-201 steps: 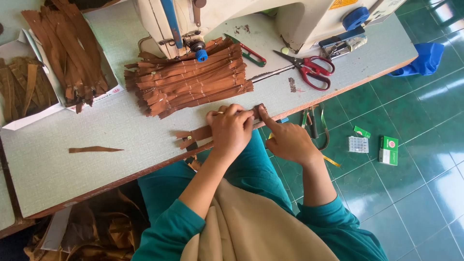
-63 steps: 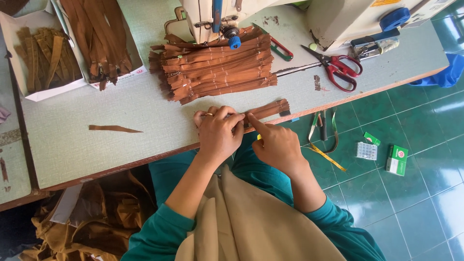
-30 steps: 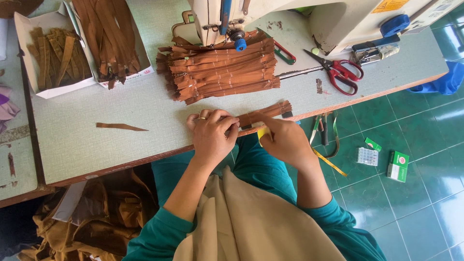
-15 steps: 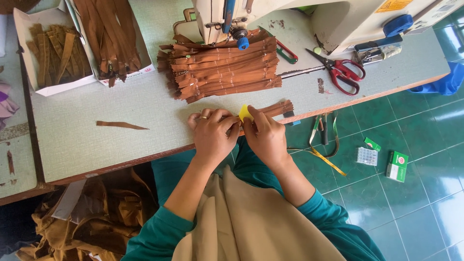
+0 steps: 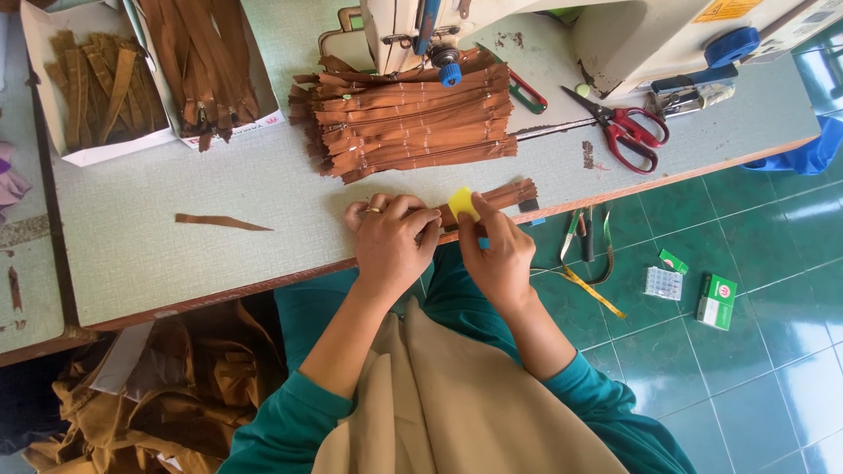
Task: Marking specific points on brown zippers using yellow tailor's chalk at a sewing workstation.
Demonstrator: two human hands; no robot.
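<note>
At the near edge of the bench (image 5: 263, 254), a small bundle of brown zippers (image 5: 496, 195) lies flat with its long axis running left to right, tilted slightly up toward the right; the left hand (image 5: 391, 241) presses down on its left end, fingers curled over it; the right hand (image 5: 496, 254) sits just beside it, pinching a yellow chalk piece (image 5: 463, 204) right against the strip; so both hands are close together, the right one nearer the free end; the bigger zipper stack (image 5: 408, 123) sits further back by the sewing machine (image 5: 492, 31).
</note>
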